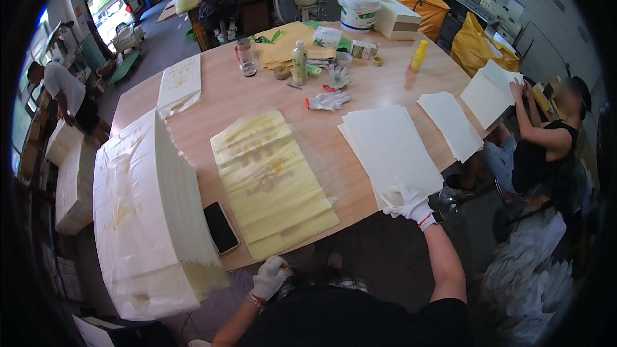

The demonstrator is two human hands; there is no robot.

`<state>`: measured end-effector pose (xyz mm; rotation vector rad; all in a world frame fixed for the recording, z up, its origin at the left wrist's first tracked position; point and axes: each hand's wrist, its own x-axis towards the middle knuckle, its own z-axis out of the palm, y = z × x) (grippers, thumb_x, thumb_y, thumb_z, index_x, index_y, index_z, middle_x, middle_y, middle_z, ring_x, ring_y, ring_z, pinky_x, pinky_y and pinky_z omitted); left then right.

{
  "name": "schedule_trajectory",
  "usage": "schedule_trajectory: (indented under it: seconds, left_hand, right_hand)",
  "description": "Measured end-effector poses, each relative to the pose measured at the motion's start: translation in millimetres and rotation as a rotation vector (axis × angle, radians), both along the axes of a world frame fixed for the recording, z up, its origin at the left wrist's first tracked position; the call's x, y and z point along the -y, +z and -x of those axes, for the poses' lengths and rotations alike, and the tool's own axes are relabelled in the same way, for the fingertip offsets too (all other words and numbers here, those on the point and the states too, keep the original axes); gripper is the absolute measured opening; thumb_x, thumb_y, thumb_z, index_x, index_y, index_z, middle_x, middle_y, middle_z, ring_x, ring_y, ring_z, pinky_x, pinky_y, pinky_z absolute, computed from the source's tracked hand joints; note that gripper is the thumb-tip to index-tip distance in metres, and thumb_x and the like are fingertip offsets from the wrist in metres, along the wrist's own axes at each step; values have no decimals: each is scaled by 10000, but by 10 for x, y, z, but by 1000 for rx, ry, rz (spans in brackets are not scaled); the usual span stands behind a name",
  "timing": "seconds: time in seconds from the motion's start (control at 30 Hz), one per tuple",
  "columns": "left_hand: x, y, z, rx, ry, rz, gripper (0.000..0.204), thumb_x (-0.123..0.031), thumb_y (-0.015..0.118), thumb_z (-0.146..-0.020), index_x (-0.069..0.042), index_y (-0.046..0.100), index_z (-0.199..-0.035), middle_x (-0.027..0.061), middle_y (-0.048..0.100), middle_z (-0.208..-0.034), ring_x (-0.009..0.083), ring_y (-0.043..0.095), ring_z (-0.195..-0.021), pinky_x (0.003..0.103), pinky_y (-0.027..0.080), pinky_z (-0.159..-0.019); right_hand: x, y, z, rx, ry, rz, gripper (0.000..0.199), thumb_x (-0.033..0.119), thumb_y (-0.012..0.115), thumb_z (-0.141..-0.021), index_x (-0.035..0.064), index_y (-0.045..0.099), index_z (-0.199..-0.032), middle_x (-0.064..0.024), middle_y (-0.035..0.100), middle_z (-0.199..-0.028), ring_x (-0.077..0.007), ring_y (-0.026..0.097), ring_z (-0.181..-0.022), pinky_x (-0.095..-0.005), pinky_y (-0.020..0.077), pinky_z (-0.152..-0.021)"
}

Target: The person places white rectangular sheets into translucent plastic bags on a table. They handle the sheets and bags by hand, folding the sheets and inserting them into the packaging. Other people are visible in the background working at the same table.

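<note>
My right hand (409,204), in a white glove with a red cuff, is at the near edge of a loose stack of white sheets (392,144). Its fingers are bent over a corner of the paper. Below the table's near edge, my left hand (270,277) hangs close to my body, gloved too, its fingers curled; what it may hold is hidden. Between the hands lies a flat pile of pale yellow printed bags (273,180) in clear film. A black phone (221,227) rests left of it, beside a tall stack of white printed bags (128,199).
Smaller sheet stacks (450,125) lie to the right, where a seated co-worker (546,128) handles paper. Farther back stand a bottle (299,63), a clear jar (245,58), spare gloves (328,101), a yellow bottle (418,56) and a white bucket (357,13). Another person (67,90) bends over boxes at left.
</note>
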<state>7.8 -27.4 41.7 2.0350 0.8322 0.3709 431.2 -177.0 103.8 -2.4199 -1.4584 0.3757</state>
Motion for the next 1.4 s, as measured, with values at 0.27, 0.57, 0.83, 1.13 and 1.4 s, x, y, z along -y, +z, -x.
schedule_trajectory:
  seconds: [0.27,0.57,0.83,1.13,1.4]
  left_hand:
    - [227,436,-1568,271,-193,926,162,-128,506,-852,-44,549,-984,98,594,-949,227,572,-883,309,462,-769]
    - [-135,512,-1246,191,-441,987,485,-116,554,-817,34,402,-1252,137,498,-1226,214,522,-1066,320,411,-912]
    - [338,779,-1419,-52,-475,33,570,-249,573,-705,25,422,-1182,216,367,-1283,364,343,-1198,500,287,-977]
    - [-925,-371,-1700,-184,102,-291,253,-334,563,-777,-88,625,-784,99,618,-906,277,510,-965,456,311,-931]
    - [-858,-375,-1435,305,-68,192,248,-271,501,-858,-57,600,-936,91,622,-1036,261,592,-880,359,465,-764]
  right_hand:
    - [24,48,204,65,193,-424,261,347,568,-825,109,624,-917,-100,633,-807,-288,601,-713,-388,476,-642]
    - [691,-474,861,-1639,-540,-575,414,338,457,-909,12,519,-1157,-124,585,-1079,-225,592,-918,-343,484,-835]
    - [-33,-727,1751,-806,-566,-787,393,148,590,-827,-57,467,-1139,-140,593,-1021,-192,572,-905,-300,464,-788]
    - [152,-222,1471,-907,-415,-711,261,115,560,-832,-20,528,-1053,-67,599,-963,-125,561,-838,-271,456,-757]
    - [-886,-968,1565,-1724,-198,-700,508,314,568,-856,57,424,-1269,-47,501,-1220,-181,478,-1116,-338,391,-947]
